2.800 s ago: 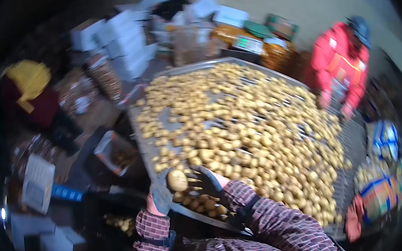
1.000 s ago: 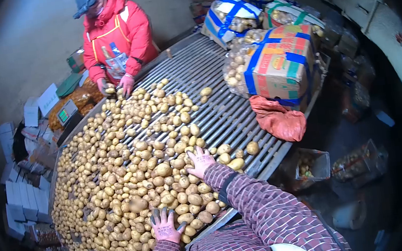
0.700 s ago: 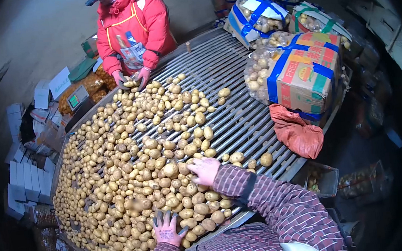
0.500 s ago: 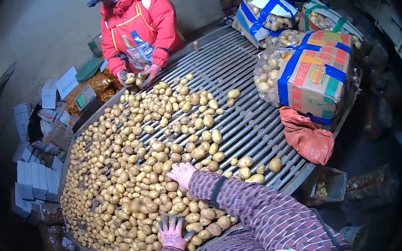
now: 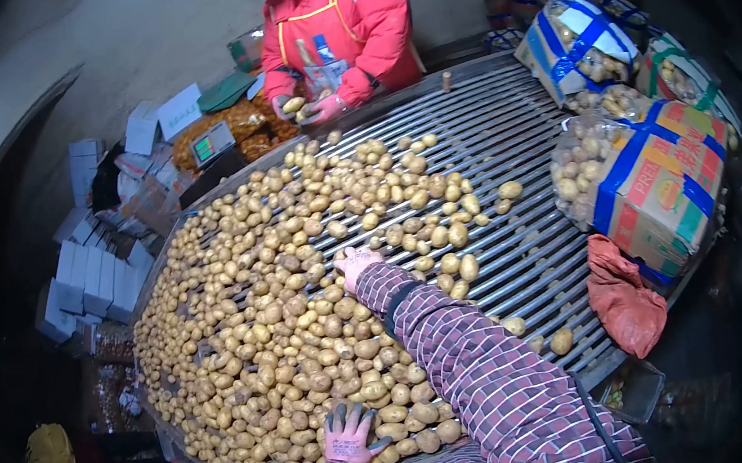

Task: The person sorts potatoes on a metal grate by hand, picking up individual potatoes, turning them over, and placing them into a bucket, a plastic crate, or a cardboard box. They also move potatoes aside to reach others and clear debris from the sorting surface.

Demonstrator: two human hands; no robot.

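Observation:
A thick spread of potatoes (image 5: 301, 338) covers the left and middle of a slatted metal table (image 5: 533, 223). My left hand (image 5: 349, 437), in a pink glove with dark fingertips, rests on potatoes at the near edge, fingers spread, holding nothing. Further forward, my right hand (image 5: 360, 265) reaches to the border between the pile and the bare slats. Its fingers are bent down and closed on a potato, though the fingertips are partly hidden. Small potatoes lie right beside it.
Across the table a person in a red jacket (image 5: 340, 27) holds potatoes in gloved hands. Taped boxes of potatoes (image 5: 656, 192) and a red bag (image 5: 626, 295) line the right edge. A scale (image 5: 213, 144) and white cartons (image 5: 86, 275) stand on the left.
My right hand has reached farther across the pile, and its fingers have curled. My left hand stays on the near potatoes. The view has shifted, and the other person's hands have drawn back.

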